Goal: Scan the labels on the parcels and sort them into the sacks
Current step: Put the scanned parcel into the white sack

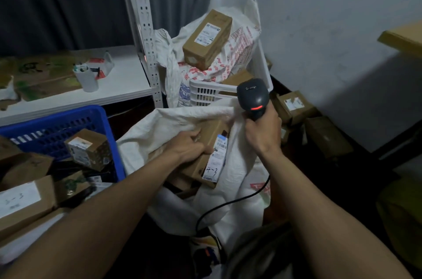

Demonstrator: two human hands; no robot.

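Head view: parcel [209, 139] is lying half inside the open white sack [159, 128], its far end hidden under the sack's folded rim. Label [217, 162] print is blurring out, only handwritten "4-3" legible. Left hand [189, 145] is gripping the parcel's side, fingers curled over its edge. Right hand [262, 129] is wrapping fully round the scanner [253, 96] handle, red light showing, cable [228, 205] trailing over the sack. Blue crate [68, 123] of boxes is sitting left. White basket [205, 93] and second sack [239, 50] topped with a box [206, 38] are standing behind.
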